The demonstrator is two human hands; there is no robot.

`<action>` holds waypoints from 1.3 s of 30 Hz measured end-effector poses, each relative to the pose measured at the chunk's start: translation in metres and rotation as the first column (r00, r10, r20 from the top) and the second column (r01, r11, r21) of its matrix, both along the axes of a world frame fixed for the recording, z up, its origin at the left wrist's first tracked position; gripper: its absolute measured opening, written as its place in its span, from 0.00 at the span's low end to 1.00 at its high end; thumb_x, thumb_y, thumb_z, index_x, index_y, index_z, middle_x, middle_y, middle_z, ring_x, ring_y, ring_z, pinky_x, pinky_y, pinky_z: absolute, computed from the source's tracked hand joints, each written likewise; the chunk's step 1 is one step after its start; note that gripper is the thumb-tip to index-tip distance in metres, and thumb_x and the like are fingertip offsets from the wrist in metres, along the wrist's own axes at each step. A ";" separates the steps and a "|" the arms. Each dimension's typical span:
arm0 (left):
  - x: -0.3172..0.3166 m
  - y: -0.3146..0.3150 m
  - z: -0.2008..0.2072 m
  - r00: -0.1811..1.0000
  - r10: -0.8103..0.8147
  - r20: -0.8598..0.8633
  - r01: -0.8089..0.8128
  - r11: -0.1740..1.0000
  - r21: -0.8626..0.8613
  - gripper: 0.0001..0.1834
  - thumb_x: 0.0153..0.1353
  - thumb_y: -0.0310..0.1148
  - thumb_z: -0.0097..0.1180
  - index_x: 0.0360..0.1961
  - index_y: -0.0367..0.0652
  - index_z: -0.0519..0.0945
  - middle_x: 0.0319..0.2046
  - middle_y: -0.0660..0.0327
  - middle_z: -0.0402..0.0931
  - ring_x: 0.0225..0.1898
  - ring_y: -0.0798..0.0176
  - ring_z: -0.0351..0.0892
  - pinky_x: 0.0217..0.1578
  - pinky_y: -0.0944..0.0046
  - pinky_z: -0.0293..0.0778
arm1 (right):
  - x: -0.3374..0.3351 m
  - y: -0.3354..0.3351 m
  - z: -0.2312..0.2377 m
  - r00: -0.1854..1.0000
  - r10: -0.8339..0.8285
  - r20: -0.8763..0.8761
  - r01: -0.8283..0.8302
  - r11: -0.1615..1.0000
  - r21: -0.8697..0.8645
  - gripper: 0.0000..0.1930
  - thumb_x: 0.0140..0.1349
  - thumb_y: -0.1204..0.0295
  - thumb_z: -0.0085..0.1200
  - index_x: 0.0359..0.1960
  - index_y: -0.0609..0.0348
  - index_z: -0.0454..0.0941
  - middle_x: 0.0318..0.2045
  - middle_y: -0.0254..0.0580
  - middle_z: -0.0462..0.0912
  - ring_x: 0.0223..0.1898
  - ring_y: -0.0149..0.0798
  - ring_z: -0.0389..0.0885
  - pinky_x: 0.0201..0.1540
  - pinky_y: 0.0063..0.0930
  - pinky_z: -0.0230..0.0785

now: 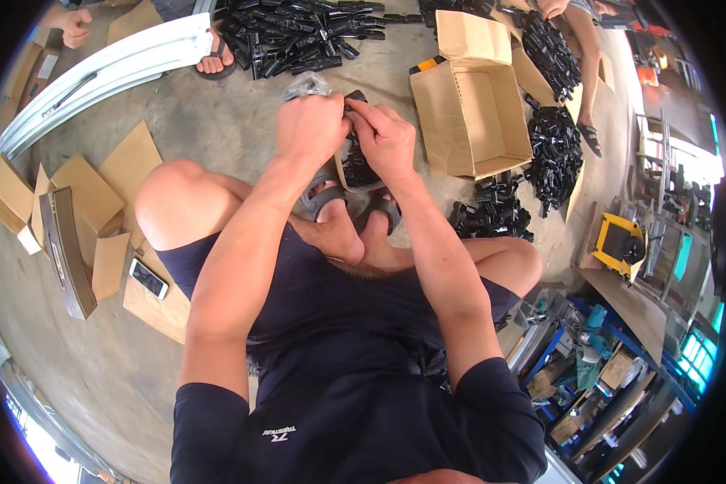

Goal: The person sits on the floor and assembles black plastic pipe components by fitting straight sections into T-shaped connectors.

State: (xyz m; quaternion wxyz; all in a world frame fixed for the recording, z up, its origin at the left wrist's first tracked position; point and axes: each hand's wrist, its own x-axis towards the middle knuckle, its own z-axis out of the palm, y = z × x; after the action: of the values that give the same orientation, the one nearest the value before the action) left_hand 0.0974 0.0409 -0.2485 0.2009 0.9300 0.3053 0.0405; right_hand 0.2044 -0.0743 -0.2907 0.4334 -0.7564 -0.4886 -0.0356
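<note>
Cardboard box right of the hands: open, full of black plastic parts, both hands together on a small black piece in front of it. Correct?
Not quite. In the head view the cardboard box is open but looks empty; the black plastic parts lie in piles on the floor beside it. The rest holds: the left hand and right hand meet on a small black piece.

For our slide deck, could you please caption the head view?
Seated person's left hand and right hand hold small black plastic part beside open brown cardboard box.
</note>
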 end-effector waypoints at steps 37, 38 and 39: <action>-0.010 -0.026 -0.015 0.919 0.160 0.362 0.162 0.681 -0.714 0.15 0.74 0.35 0.53 0.51 0.35 0.81 0.38 0.53 0.85 0.39 0.60 0.83 0.46 0.61 0.77 | -0.013 -0.096 0.071 0.294 -0.028 -0.955 0.235 0.971 0.044 0.09 0.72 0.74 0.55 0.45 0.63 0.86 0.30 0.31 0.82 0.26 0.21 0.74 0.27 0.16 0.68; -0.012 -0.030 -0.013 0.903 0.199 0.381 0.192 0.607 -0.771 0.14 0.75 0.34 0.51 0.51 0.35 0.81 0.39 0.56 0.85 0.40 0.63 0.81 0.47 0.62 0.76 | -0.011 -0.098 0.080 0.298 -0.055 -0.953 0.243 0.970 0.020 0.09 0.71 0.76 0.55 0.48 0.61 0.86 0.33 0.31 0.85 0.28 0.22 0.76 0.30 0.16 0.70; -0.015 -0.034 -0.011 0.887 0.241 0.395 0.221 0.528 -0.820 0.14 0.76 0.33 0.50 0.51 0.35 0.81 0.40 0.59 0.85 0.40 0.67 0.80 0.47 0.63 0.76 | -0.010 -0.100 0.086 0.299 -0.018 -0.954 0.250 0.966 0.061 0.09 0.71 0.77 0.55 0.48 0.61 0.86 0.35 0.32 0.85 0.29 0.22 0.77 0.31 0.17 0.71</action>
State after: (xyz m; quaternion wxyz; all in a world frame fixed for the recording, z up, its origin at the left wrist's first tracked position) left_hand 0.0828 0.0072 -0.2591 0.6931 0.6731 0.2341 0.1083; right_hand 0.1945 -0.1739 -0.2045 0.7051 -0.6236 -0.0697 0.3302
